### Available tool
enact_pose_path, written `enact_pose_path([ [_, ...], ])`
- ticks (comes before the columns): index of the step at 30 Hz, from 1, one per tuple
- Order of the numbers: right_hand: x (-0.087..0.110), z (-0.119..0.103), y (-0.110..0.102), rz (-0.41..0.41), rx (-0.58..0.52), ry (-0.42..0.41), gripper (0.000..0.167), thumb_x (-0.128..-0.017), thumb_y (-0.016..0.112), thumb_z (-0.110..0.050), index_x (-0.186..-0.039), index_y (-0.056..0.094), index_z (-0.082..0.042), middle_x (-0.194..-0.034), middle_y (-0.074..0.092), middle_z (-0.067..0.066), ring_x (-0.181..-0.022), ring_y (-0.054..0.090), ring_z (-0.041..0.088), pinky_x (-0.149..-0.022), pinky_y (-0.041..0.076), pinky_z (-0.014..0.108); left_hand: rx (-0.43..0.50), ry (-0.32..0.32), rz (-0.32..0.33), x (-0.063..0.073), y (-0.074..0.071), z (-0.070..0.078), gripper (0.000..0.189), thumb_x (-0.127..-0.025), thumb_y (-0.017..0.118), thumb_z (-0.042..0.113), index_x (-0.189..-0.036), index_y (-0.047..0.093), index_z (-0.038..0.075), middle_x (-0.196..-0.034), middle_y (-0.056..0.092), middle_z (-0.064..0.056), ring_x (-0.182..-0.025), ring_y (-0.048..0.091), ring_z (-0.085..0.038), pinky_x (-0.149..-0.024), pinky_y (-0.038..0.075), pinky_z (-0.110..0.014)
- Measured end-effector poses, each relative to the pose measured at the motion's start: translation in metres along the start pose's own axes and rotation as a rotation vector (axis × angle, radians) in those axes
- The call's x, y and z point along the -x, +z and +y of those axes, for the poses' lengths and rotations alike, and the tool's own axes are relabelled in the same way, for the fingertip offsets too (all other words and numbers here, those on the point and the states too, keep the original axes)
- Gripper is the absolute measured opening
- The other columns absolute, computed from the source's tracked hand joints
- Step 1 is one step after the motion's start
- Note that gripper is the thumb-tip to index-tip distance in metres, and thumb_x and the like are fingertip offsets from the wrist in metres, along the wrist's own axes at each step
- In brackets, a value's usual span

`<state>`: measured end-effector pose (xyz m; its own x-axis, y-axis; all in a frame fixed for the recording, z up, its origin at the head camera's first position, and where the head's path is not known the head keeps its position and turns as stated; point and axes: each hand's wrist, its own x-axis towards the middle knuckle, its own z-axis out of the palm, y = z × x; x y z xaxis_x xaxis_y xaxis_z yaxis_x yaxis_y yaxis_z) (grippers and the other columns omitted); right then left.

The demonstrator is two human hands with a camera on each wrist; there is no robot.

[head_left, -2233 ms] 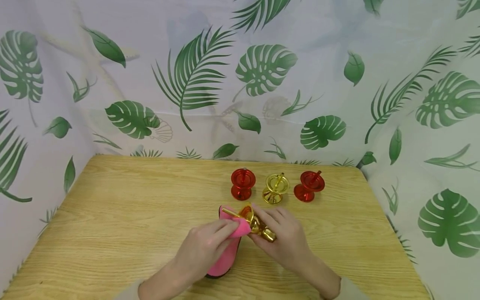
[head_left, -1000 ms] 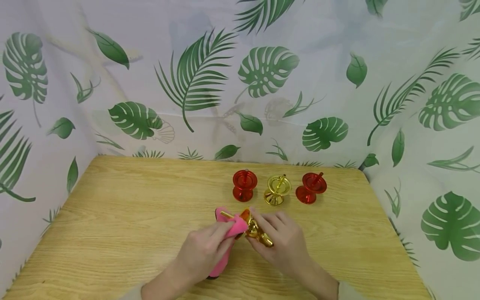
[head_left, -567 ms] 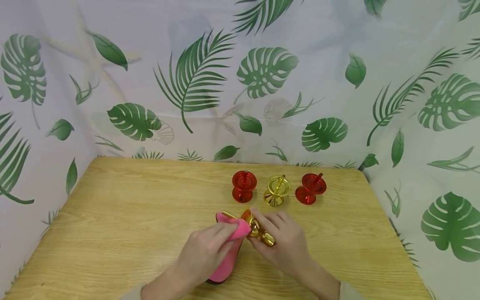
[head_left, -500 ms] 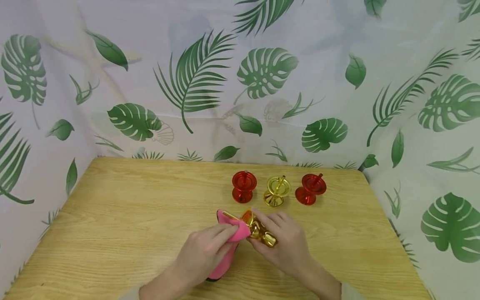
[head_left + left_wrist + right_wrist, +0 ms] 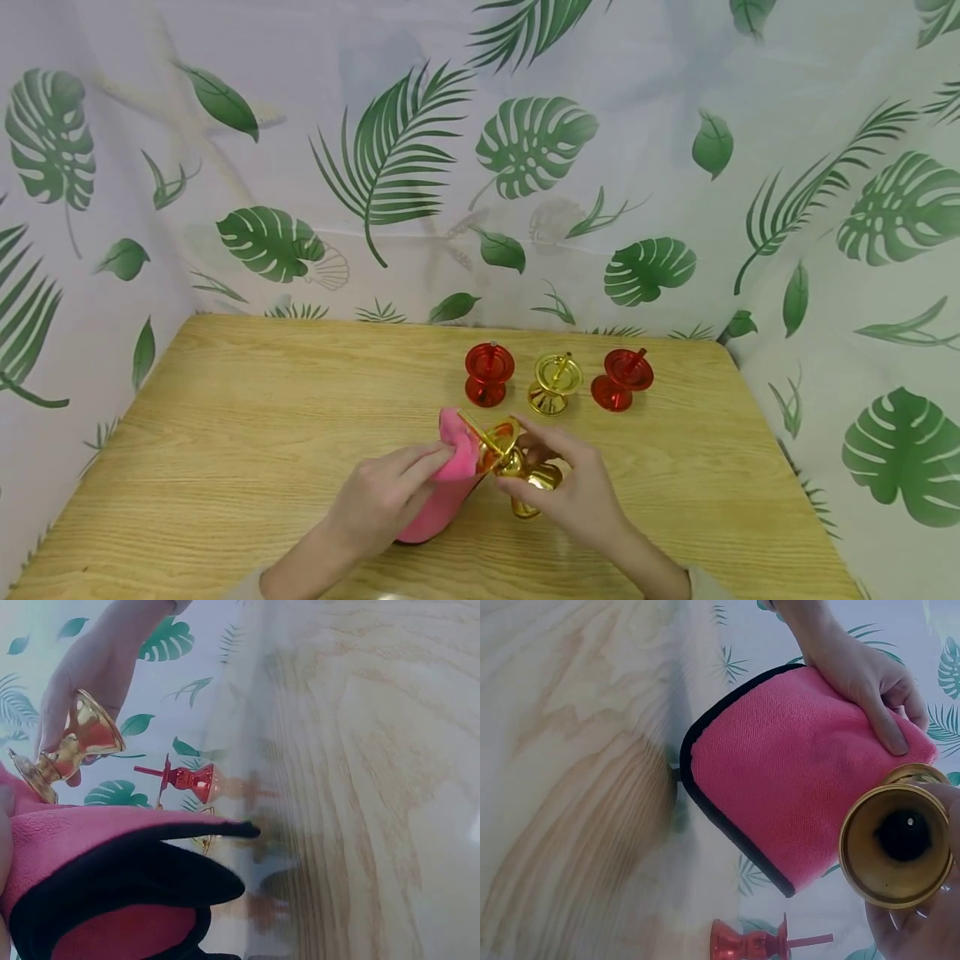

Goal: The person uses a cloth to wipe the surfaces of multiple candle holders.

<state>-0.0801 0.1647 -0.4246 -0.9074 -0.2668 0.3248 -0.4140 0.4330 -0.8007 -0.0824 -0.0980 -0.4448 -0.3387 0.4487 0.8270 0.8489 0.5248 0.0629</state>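
My left hand (image 5: 375, 496) pinches a pink cloth (image 5: 435, 512) with dark edging, and the cloth hangs below the fingers. In my right hand (image 5: 588, 487) is a shiny gold candle holder (image 5: 543, 477), gripped at its stem and cup and tilted over the table. Its thin spike points up and left, lying against the cloth's top part. The right wrist view shows the holder's hollow base (image 5: 866, 832) facing the camera, with the pink cloth (image 5: 780, 765) spread out behind it. The left wrist view has the gold holder (image 5: 86, 739) just above the cloth (image 5: 90, 829).
Behind the hands stand a red candle holder (image 5: 487, 375), a gold candle holder (image 5: 555, 383) and another red candle holder (image 5: 621, 379) in a row on the wooden table (image 5: 285, 392). A leaf-patterned curtain (image 5: 420, 283) rises at the table's back and sides.
The right hand has turned the gold candle holder, swinging its base down, and its fingers are more spread. The left hand has drawn the cloth slightly left, baring more of the spike and cup.
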Motion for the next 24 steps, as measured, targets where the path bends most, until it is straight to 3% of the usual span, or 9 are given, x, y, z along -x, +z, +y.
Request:
enact_pose_path([
  [6, -0.001, -0.003, 0.003, 0.045, -0.077, 0.157, 0.063, -0.083, 0.09, -0.01, -0.141, 0.066, -0.009, -0.1, 0.074, 0.006, -0.085, 0.063, 0.004, -0.082, 0.058, 0.023, 0.069, -0.12, 0.058, 0.005, -0.001, 0.003, 0.035, -0.112, 0.049, 0.025, -0.109, 0.074, 0.001, -0.093, 0.08, -0.007, -0.079, 0.08, -0.019, -0.071, 0.064, -0.024],
  [12, -0.002, -0.01, 0.008, 0.109, -0.108, 0.255, 0.061, -0.083, 0.09, -0.011, -0.14, 0.067, -0.01, -0.098, 0.075, 0.009, -0.081, 0.065, 0.005, -0.079, 0.058, 0.022, 0.069, -0.143, 0.063, 0.008, -0.001, 0.009, 0.035, -0.113, 0.047, 0.024, -0.105, 0.074, 0.003, -0.089, 0.078, -0.005, -0.076, 0.079, -0.016, -0.07, 0.064, -0.022],
  [17, -0.003, -0.013, 0.015, 0.127, -0.168, 0.253, 0.059, -0.084, 0.087, -0.006, -0.139, 0.066, -0.005, -0.097, 0.076, 0.015, -0.079, 0.063, 0.004, -0.074, 0.058, 0.021, 0.028, -0.121, 0.046, 0.005, 0.004, 0.013, 0.038, -0.113, 0.046, 0.026, -0.109, 0.075, 0.002, -0.09, 0.079, -0.005, -0.076, 0.078, -0.015, -0.068, 0.063, -0.021],
  [21, -0.003, -0.014, 0.021, 0.14, -0.193, 0.235, 0.058, -0.084, 0.086, -0.002, -0.138, 0.065, -0.002, -0.099, 0.076, 0.018, -0.078, 0.063, 0.003, -0.071, 0.057, 0.021, 0.01, -0.14, 0.027, 0.0, 0.007, 0.016, 0.038, -0.113, 0.047, 0.026, -0.108, 0.075, 0.002, -0.089, 0.078, -0.006, -0.077, 0.079, -0.015, -0.068, 0.063, -0.022],
  [24, -0.003, -0.014, 0.025, 0.169, -0.18, 0.211, 0.058, -0.083, 0.086, -0.002, -0.137, 0.064, 0.0, -0.101, 0.076, 0.017, -0.079, 0.064, 0.003, -0.071, 0.057, 0.021, 0.014, -0.165, 0.001, -0.004, 0.009, 0.019, 0.014, -0.103, 0.069, 0.016, -0.106, 0.073, 0.002, -0.088, 0.078, -0.005, -0.075, 0.078, -0.014, -0.067, 0.063, -0.022],
])
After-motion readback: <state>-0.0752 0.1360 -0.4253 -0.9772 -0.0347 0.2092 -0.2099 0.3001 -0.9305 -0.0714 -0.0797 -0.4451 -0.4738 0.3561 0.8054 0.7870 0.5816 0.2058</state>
